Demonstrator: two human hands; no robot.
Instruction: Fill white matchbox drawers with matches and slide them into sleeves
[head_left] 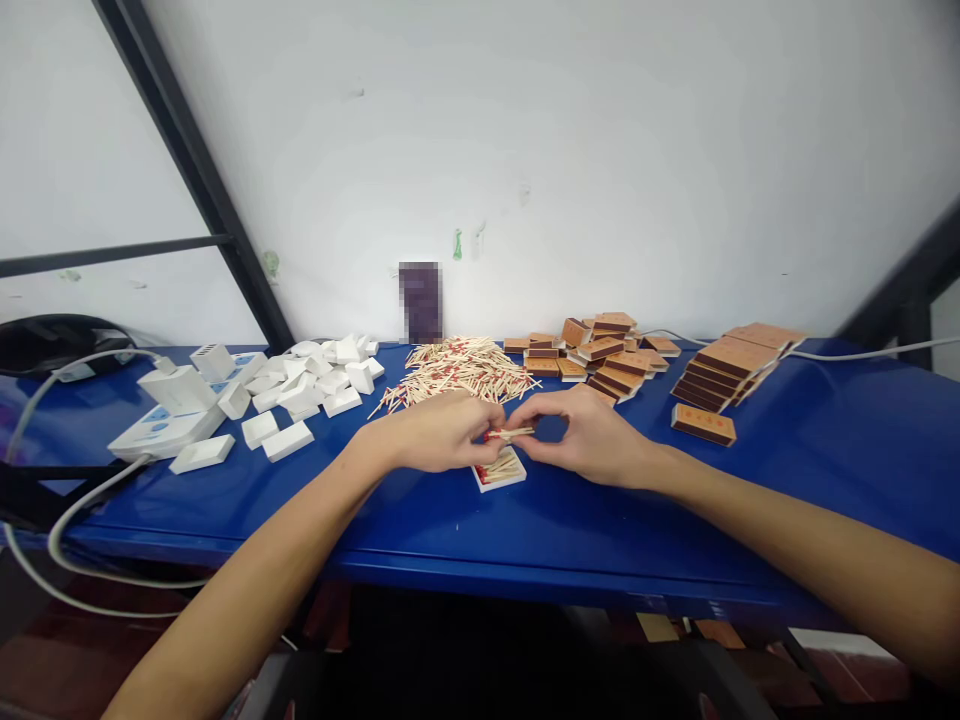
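Note:
Between the fingertips of both hands is a small bunch of red-tipped matches (517,433). My left hand (448,432) is closed on the end with the red heads, and my right hand (589,437) pinches the plain end with thumb and forefinger. Just below the fingers lies a white matchbox tray (504,486) on the blue table, with matches in it; my left fingers hide its upper left part. Beyond the hands spreads a large loose pile of matches (469,370).
White matchbox trays (289,440) are heaped on the left near a white power strip (161,430) with cables. Closed matchboxes (611,355) lie jumbled at back right, beside a leaning stack of matchboxes (731,362) and one single matchbox (703,424). A wall stands behind the blue table (600,540).

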